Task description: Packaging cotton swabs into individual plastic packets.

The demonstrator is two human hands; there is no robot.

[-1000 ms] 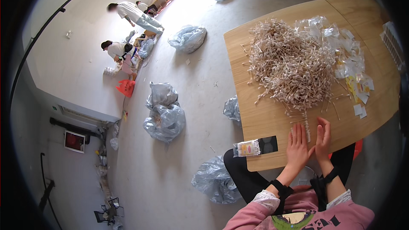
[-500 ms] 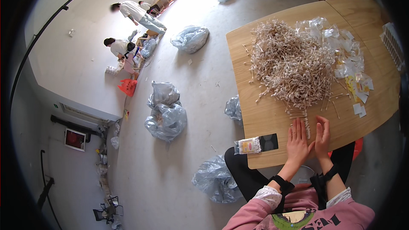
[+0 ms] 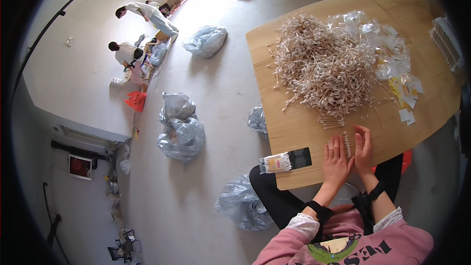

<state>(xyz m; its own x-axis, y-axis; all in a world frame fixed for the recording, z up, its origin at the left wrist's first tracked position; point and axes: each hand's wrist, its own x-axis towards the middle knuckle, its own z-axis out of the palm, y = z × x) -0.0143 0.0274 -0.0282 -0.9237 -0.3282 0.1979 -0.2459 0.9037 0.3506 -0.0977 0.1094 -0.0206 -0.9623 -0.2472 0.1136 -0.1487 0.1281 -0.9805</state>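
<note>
Hands (image 3: 349, 154) around swabs (image 3: 346, 143) near table edge (image 3: 314, 182)

tabletop: pale wooden table (image 3: 304, 132), smooth, matt satin grain
sticks: heap of thin wooden cotton-tipped swabs (image 3: 324, 68), matt, fuzzy tips
wrappers: clear crinkled plastic sachets (image 3: 387, 54), glossy
pack: small filled plastic swab packet (image 3: 276, 162), shiny film
floor bags: grey-blue plastic sacks (image 3: 180, 135), glossy, wrinkled
floor: grey concrete floor (image 3: 216, 93), matt
sleeves: pink cloth sweatshirt (image 3: 343, 248), soft, matt
</note>
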